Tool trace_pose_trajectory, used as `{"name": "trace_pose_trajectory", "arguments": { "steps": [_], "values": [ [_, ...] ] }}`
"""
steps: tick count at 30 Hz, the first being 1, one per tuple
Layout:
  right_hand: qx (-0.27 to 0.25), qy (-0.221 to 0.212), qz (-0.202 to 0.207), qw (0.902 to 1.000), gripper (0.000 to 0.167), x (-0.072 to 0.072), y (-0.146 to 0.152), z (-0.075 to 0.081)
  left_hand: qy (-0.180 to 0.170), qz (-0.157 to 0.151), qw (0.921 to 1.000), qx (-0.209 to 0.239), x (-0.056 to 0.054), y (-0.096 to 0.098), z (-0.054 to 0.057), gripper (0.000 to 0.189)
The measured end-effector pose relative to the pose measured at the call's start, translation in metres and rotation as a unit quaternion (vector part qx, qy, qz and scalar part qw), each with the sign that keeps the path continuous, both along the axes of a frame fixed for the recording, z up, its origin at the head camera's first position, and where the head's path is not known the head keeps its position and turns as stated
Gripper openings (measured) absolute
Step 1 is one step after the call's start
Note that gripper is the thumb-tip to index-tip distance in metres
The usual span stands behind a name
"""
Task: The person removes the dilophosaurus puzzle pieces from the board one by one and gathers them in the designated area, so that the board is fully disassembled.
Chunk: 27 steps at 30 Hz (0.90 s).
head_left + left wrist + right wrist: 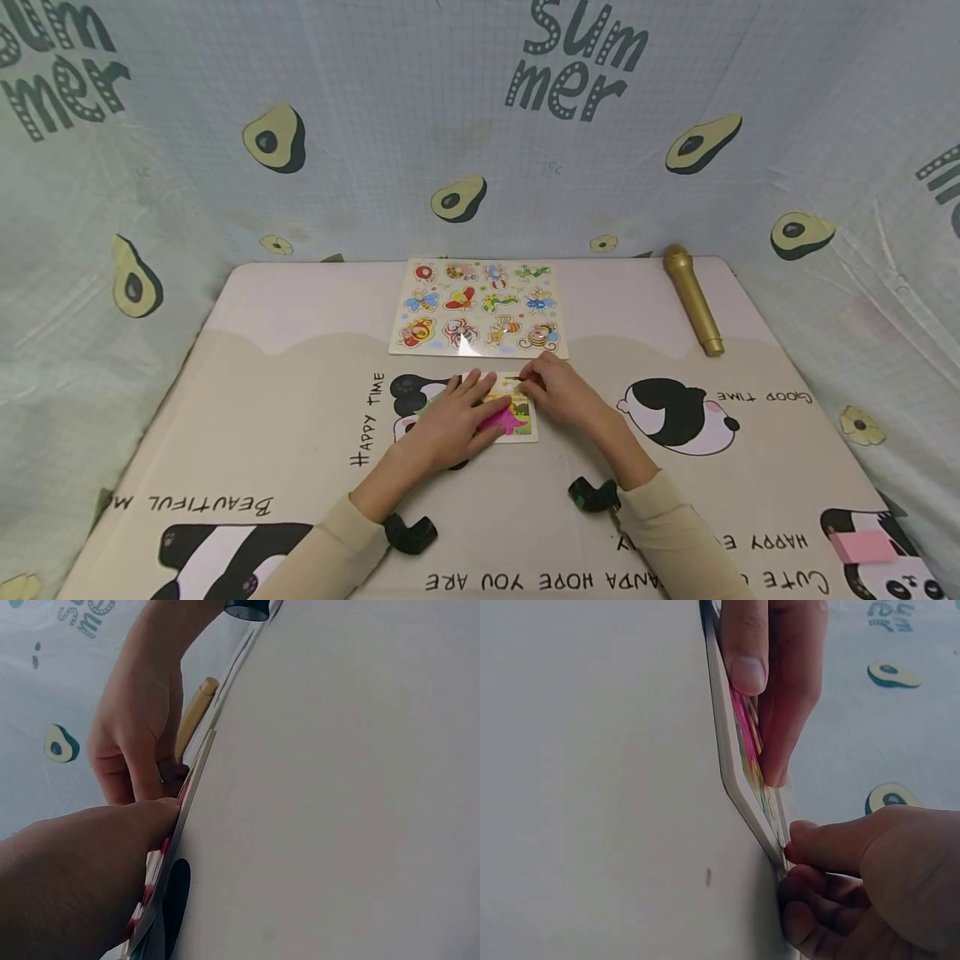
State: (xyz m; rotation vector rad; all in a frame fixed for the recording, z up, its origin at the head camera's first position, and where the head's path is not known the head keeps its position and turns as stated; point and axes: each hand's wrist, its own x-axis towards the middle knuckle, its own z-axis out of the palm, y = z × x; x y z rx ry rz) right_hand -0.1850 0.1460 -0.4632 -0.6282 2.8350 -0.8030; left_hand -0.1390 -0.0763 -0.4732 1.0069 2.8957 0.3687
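Near right corner of surface (510,517): one pink block (862,547), set close by the right edge. Two dark wrist devices (411,533) noted, one worn on each wrist.

Mid-surface, about midway between left and right edges: one small picture board (528,432), laid flat, a pink shape (512,422) seen on it. Left hand (448,425) laid over its left part, fingers extended, nothing clasped. Its far right corner is pinched by the right hand (566,392), thumb above; whether a loose piece is caught there too cannot be told.

Step in hand judged to be work at that corner, the board being steadied by the left hand. Next move: a light, exact fingertip pinch is called for, with the board kept from sliding.

Along far edge: one large board (435,350), twelve creature pictures (460,300) counted, three rows of four. By far right corner: one gold wand-like object (693,300).
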Motion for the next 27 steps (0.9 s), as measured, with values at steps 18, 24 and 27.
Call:
{"name": "trace_pose_trajectory", "arguments": {
  "steps": [18,24,27],
  "values": [
    [-0.034,-0.05,0.0,0.9982,0.019,-0.002,0.002,-0.005,0.009,-0.002,1.0,-0.003,0.0,0.001,-0.004,0.051],
    [-0.056,-0.063,-0.016,0.9964,0.021,-0.002,0.002,-0.007,0.012,0.0,0.9999,-0.005,0.0,0.001,-0.004,0.051],
    [-0.064,-0.063,-0.02,0.9958,0.022,-0.002,0.002,-0.008,0.014,0.0,0.9999,-0.005,-0.001,0.001,-0.004,0.051]
  ]
}}
